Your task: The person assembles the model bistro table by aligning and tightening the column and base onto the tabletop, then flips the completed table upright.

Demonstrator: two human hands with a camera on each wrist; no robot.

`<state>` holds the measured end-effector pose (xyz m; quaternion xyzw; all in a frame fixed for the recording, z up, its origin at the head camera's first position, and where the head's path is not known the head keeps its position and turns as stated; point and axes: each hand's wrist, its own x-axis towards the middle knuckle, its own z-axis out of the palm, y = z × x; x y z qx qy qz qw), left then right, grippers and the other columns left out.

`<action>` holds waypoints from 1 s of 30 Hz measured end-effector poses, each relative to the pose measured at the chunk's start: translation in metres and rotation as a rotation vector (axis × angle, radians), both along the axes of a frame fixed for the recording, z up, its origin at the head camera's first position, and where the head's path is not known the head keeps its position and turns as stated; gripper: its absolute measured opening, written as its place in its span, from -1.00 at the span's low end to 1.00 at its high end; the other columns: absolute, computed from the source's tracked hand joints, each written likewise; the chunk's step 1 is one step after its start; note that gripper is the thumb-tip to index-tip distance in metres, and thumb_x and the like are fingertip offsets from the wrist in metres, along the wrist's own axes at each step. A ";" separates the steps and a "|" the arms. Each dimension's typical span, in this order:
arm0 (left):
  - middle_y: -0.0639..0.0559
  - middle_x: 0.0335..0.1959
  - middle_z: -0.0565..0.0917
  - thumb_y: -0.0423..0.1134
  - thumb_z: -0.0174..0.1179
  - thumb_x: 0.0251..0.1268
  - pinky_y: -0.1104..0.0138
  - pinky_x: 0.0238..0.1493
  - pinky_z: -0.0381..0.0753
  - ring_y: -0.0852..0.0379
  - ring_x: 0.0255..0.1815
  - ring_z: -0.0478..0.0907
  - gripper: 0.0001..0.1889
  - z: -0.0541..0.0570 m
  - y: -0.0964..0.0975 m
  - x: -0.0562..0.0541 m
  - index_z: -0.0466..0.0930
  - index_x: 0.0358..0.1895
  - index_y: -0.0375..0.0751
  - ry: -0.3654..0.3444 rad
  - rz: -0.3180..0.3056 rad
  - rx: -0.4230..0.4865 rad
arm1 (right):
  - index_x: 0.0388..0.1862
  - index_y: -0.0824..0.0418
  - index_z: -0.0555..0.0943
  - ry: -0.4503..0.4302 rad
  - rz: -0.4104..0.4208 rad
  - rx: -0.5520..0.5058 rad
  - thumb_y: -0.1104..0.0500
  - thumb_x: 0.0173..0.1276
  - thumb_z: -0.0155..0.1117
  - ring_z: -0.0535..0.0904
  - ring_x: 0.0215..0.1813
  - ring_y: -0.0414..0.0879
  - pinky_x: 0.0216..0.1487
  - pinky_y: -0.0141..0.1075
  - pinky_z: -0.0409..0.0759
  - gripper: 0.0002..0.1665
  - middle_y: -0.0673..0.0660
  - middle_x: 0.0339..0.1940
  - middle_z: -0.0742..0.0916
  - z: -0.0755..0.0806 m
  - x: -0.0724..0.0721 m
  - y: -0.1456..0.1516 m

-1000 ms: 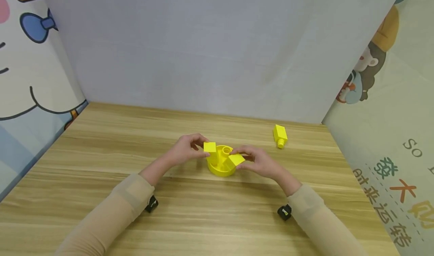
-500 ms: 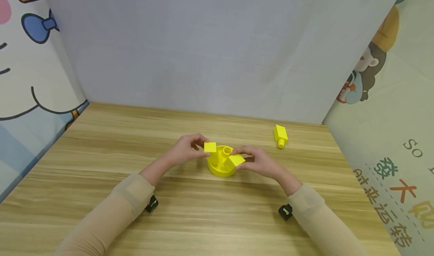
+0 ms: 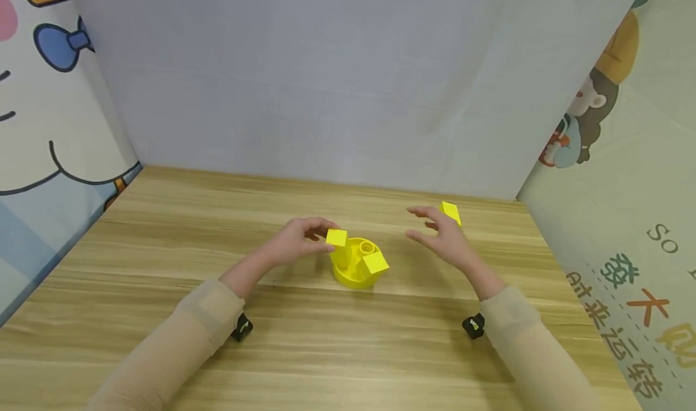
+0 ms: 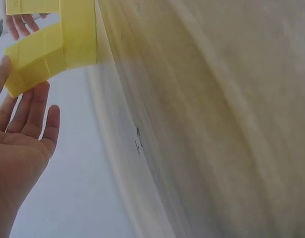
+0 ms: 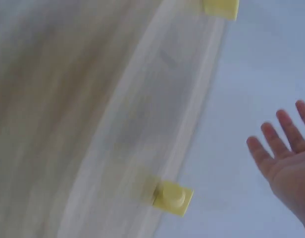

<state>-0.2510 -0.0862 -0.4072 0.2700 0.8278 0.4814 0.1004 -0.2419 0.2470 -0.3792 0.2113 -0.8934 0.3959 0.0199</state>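
A round yellow base (image 3: pixel 348 280) with a raised rim and a ring-shaped socket (image 3: pixel 367 247) sits mid-table. Two square-topped yellow blocks stand in it, a left block (image 3: pixel 337 237) and a right block (image 3: pixel 376 263), the right one leaning outward. My left hand (image 3: pixel 296 242) pinches the left block near its top, thumb on one side and fingers on the other, as the left wrist view also shows. My right hand (image 3: pixel 447 240) is empty, fingers spread, beside a loose yellow block (image 3: pixel 451 212) that it partly covers in the head view. The loose block's round peg (image 5: pixel 173 195) shows in the right wrist view.
The wooden table (image 3: pixel 348 350) reaches back to a pale cloth backdrop (image 3: pixel 326 84). Printed cloths hang at the left (image 3: pixel 54 127) and right. A black wrist camera (image 3: pixel 474 326) sticks out under the right sleeve, another (image 3: pixel 242 327) under the left.
My right hand has let go of the right block and moved away right and back, to the loose block. The right block stays in the base. My left hand keeps its hold.
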 end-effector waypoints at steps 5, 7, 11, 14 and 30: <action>-0.07 0.16 0.54 -0.14 0.36 0.11 0.16 0.07 0.54 0.00 0.10 0.50 -0.43 0.003 0.001 0.014 0.46 0.21 -0.18 0.102 0.086 0.034 | 0.34 0.24 0.35 0.010 -0.151 0.088 0.04 0.34 0.24 0.32 0.33 0.19 0.27 0.10 0.35 -0.34 0.26 0.32 0.44 0.003 -0.014 0.020; -0.06 0.12 0.55 -0.16 0.38 0.08 0.18 0.03 0.56 0.02 0.06 0.51 -0.44 0.005 0.002 0.022 0.48 0.18 -0.19 0.145 0.136 0.062 | 0.35 0.26 0.32 0.007 -0.189 0.101 0.03 0.35 0.22 0.29 0.34 0.21 0.28 0.12 0.33 -0.34 0.29 0.33 0.42 0.003 -0.018 0.028; -0.01 -0.02 0.59 -0.20 0.43 0.01 0.23 -0.09 0.60 0.04 -0.06 0.54 -0.48 0.009 0.010 0.038 0.52 0.10 -0.20 0.222 0.208 0.115 | 0.37 0.28 0.30 0.003 -0.250 0.098 0.03 0.37 0.20 0.26 0.36 0.22 0.32 0.10 0.28 -0.33 0.30 0.34 0.41 0.001 -0.025 0.039; -0.01 -0.11 0.60 -0.22 0.46 -0.04 0.25 -0.15 0.62 0.04 -0.13 0.55 -0.49 0.010 0.019 0.051 0.55 0.05 -0.20 0.235 0.240 0.146 | 0.38 0.28 0.28 -0.003 -0.289 0.094 0.03 0.37 0.19 0.25 0.37 0.22 0.34 0.10 0.24 -0.32 0.29 0.36 0.39 -0.003 -0.030 0.045; -0.10 -0.06 0.59 -0.28 0.48 -0.08 0.21 -0.21 0.64 -0.05 -0.11 0.57 -0.44 0.003 0.069 0.093 0.53 0.08 -0.28 0.074 0.331 0.207 | 0.41 0.42 0.14 -0.077 -0.430 0.147 0.11 0.34 0.22 0.14 0.40 0.32 0.40 0.13 0.12 -0.20 0.44 0.38 0.27 -0.028 -0.051 0.056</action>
